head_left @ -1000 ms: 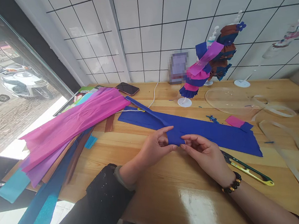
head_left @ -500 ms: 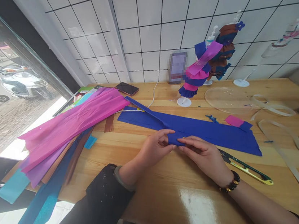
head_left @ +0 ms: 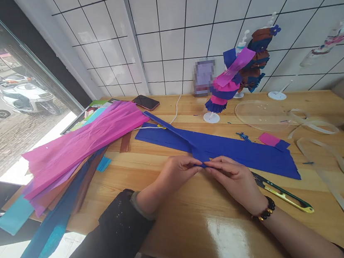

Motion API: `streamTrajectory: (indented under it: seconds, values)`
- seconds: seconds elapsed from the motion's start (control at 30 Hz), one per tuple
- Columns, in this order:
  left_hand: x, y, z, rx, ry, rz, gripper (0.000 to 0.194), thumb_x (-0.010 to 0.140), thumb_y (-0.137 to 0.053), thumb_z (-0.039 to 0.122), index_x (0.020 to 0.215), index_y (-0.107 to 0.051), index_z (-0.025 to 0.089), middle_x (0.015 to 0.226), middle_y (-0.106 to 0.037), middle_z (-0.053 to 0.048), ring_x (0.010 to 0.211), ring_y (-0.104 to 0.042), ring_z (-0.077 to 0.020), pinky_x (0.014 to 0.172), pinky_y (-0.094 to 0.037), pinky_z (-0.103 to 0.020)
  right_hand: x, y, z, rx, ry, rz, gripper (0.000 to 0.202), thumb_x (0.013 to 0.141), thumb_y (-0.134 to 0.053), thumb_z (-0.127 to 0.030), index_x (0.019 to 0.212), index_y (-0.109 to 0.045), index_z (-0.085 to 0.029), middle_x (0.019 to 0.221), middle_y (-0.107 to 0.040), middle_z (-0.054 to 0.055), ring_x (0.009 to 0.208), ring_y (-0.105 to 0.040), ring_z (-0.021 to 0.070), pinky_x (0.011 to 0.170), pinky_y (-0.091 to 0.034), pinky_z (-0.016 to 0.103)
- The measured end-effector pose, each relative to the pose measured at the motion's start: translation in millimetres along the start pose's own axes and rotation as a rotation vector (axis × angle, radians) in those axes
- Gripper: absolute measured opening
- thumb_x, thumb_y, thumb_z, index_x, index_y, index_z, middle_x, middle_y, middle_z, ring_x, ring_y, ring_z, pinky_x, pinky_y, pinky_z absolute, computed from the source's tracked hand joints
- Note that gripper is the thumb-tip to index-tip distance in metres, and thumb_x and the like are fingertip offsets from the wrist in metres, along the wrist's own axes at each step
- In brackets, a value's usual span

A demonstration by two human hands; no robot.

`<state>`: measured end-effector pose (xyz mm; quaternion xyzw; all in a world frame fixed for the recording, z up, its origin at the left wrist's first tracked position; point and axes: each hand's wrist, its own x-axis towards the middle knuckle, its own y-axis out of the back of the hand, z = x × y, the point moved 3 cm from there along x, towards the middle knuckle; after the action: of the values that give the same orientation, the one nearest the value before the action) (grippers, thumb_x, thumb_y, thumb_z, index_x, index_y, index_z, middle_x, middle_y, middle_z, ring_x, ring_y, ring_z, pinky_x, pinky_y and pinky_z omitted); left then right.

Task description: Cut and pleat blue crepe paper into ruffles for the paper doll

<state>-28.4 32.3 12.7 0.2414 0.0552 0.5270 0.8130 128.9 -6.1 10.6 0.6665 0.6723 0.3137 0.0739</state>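
Two hands, the left hand (head_left: pixel 176 174) and the right hand (head_left: pixel 235 182), pinch the near end of a blue strip (head_left: pixel 189 141) between closed fingertips, equally close to it. From that grip its long axis slants left toward the bench's (head_left: pixel 169 209) far edge, over a blue sheet (head_left: pixel 249 148); wood shows toward the near edge.

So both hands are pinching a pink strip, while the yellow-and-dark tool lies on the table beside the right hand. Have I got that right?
Not quite: the strip is blue, not pink. The head view shows the left hand and right hand pinching it, and the yellow-and-dark tool does lie on the table beside the right hand.
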Motion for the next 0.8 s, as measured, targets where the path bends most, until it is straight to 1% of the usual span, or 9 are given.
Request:
streamTrajectory:
  seconds: [0.2,0.5,0.6,0.7,0.8]
  values:
    - [-0.4,0.2,-4.1,0.055,-0.002,-0.011,0.017,0.073,-0.058,0.026,0.082,-0.068,0.016,0.069,-0.066,-0.002,0.062,-0.057,-0.0105,0.06,-0.043,-0.019,0.0,-1.0,6.4,-0.034,0.015,-0.042,0.018,0.08,-0.052,-0.03,0.087,-0.066,-0.022,0.084,-0.063,0.004,0.078,-0.059,0.0153,0.071,-0.048,0.028]
    - [-0.2,-0.7,-2.8,0.045,-0.024,-0.032,0.017,0.075,-0.055,0.027,0.08,-0.068,0.017,0.073,-0.067,-0.002,0.066,-0.059,-0.0123,0.062,-0.043,-0.02,0.5,-1.8,4.6,-0.032,-0.003,-0.078,0.018,0.081,-0.05,-0.031,0.085,-0.065,-0.022,0.085,-0.063,0.005,0.08,-0.059,0.0175,0.073,-0.047,0.031]
    - [-0.5,-0.3,-2.2,0.03,-0.023,-0.021,0.017,0.075,-0.055,0.027,0.079,-0.068,0.017,0.075,-0.068,-0.003,0.068,-0.06,-0.0126,0.063,-0.044,-0.02,0.1,-1.5,5.2,-0.013,-0.038,-0.048,0.017,0.079,-0.053,-0.032,0.083,-0.065,-0.022,0.084,-0.064,0.005,0.08,-0.059,0.0172,0.073,-0.047,0.03]
    - [-0.7,0.3,-2.7,0.025,0.01,-0.003,0.017,0.073,-0.057,0.029,0.079,-0.067,0.016,0.073,-0.067,-0.002,0.065,-0.059,-0.0119,0.062,-0.044,-0.02,0.0,0.4,4.9,-0.015,-0.112,0.0,0.015,0.076,-0.057,-0.033,0.078,-0.066,-0.021,0.083,-0.065,0.004,0.078,-0.059,0.0169,0.07,-0.047,0.029]
    - [-0.4,0.9,-3.1,0.005,0.044,0.014,0.019,0.072,-0.059,0.031,0.078,-0.066,0.015,0.07,-0.065,-0.002,0.063,-0.057,-0.0111,0.061,-0.044,-0.02,0.3,1.9,3.4,-0.017,-0.154,0.013,0.016,0.074,-0.058,-0.034,0.077,-0.067,-0.021,0.084,-0.066,0.004,0.078,-0.06,0.017,0.07,-0.047,0.028]
